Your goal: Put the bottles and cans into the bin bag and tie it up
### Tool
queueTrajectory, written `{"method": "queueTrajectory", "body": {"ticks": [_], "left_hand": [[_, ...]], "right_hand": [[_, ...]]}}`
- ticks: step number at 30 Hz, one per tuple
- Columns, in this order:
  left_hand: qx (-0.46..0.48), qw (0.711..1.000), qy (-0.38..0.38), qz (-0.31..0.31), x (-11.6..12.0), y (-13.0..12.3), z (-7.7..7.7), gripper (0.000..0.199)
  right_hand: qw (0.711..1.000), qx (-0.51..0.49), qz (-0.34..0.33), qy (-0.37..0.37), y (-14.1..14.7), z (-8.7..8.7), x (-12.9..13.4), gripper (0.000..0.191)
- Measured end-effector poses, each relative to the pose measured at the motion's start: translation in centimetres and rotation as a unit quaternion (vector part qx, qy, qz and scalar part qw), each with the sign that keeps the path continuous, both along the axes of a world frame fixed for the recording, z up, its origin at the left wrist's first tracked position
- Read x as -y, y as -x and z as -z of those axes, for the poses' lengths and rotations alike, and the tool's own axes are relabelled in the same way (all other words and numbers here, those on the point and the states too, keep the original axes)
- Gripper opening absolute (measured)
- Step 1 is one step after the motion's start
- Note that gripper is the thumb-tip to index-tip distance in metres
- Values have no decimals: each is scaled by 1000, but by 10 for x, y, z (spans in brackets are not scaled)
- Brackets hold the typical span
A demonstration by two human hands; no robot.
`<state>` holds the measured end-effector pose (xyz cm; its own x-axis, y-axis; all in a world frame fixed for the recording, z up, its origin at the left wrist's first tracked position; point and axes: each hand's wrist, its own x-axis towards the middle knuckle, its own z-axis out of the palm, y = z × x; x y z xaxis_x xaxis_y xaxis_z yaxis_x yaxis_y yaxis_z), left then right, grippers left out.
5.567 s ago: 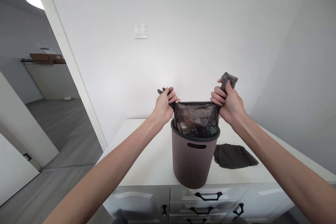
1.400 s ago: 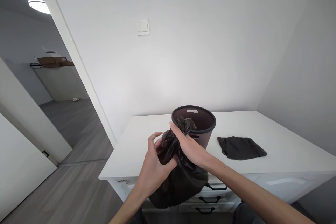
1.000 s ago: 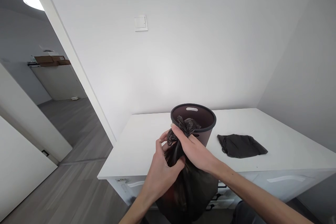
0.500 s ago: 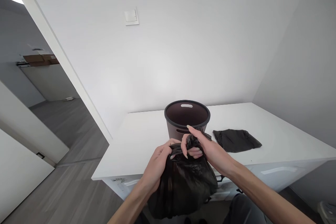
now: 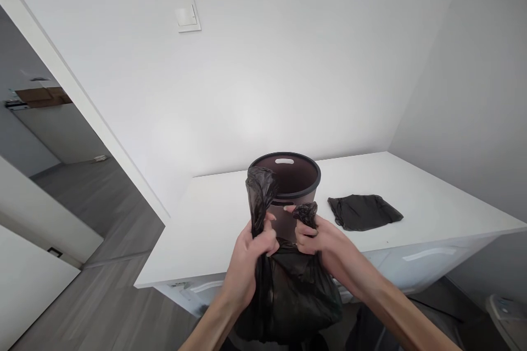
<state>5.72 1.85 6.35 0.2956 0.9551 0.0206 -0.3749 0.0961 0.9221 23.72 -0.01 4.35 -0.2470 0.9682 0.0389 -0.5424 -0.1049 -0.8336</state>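
A bulging black garbage bag (image 5: 294,299) hangs in front of the white counter, gripped at its top by both hands. My left hand (image 5: 257,244) is closed around one gathered end, which sticks up above the fist. In my right hand (image 5: 310,236) a shorter bunched end is clasped, its crumpled tip poking out at the top. Between the fists the bag's upper edge stretches across. Just behind them stands a dark brown trash can (image 5: 302,173) with a cut-out handle, its inside partly visible. A folded black bag (image 5: 364,212) lies flat to its right.
The white counter (image 5: 206,225) meets a wall with a light switch (image 5: 188,16). Drawers with pale handles form its front. A doorway at left shows grey floor (image 5: 123,279) and cardboard boxes (image 5: 41,97). A pale object (image 5: 508,310) stands low at right.
My hands have gone from working close together at the bag's top to gripping two separate gathered ends. The left end now stands up tall. The view has shifted slightly.
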Motion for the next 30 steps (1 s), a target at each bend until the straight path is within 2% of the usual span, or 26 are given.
{"method": "queueTrajectory", "body": {"ticks": [2, 4, 7, 9, 11, 15, 16, 18, 20, 22, 26, 30], "left_hand": [[-90, 996, -12, -22, 4, -5, -1, 46], [-144, 989, -17, -16, 6, -11, -2, 49], [-167, 985, -27, 28, 8, -18, 1, 35], [-176, 983, -30, 32, 6, -19, 6, 27], [-178, 984, -27, 7, 4, -18, 11, 26], [-173, 983, -23, -54, 2, -16, 16, 32], [-179, 982, -28, -60, 3, -15, 16, 33], [-207, 974, -64, -70, 8, -15, 16, 33], [-249, 957, -132, -71, 15, -15, 15, 27], [-293, 934, -202, -37, 20, -15, 12, 25], [-377, 884, -272, 57, 21, -15, 4, 33], [-421, 853, -298, 76, 18, -18, 6, 25]], "right_hand": [[994, 98, 3, -43, 1, 1, 5, 71], [977, 190, 8, -99, 5, -1, 11, 91], [952, 277, 6, -132, 9, -6, 16, 97], [952, 281, -2, -124, 9, -7, 17, 93], [962, 248, -15, -116, 5, -5, 16, 83], [978, 197, -13, -72, -4, 7, 10, 37], [982, 184, 3, -46, -4, 11, 9, 33], [991, 125, 38, 14, -2, 18, 6, 42], [995, 44, 64, 67, 2, 22, 3, 45], [993, 3, 82, 90, 7, 22, 1, 41], [993, 59, 94, 42, 7, 21, 8, 37], [987, 149, 45, -46, 0, 23, 19, 29]]}}
